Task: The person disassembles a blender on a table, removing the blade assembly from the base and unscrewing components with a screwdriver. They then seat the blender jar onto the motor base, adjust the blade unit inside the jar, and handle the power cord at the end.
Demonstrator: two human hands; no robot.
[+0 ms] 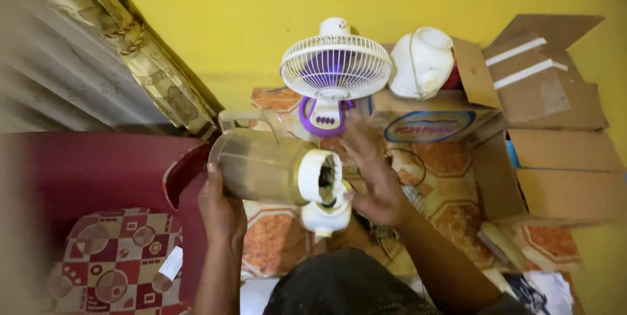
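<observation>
My left hand (221,209) grips a cloudy plastic blender jug (261,165) from below and holds it on its side, its white base collar (319,176) pointing right. The jug's handle (251,119) sticks up at the top. Right beside the collar is my right hand (373,181), blurred, fingers spread, with nothing seen in it. Under the collar sits a white blender motor base (324,217) on the patterned floor.
A small white and purple table fan (334,70) stands behind the jug. Open cardboard boxes (555,126) fill the right side, a white appliance (421,60) resting on one. A red sofa (78,171) with a patterned cushion (111,263) is at left. Orange patterned floor tiles (450,184) lie below.
</observation>
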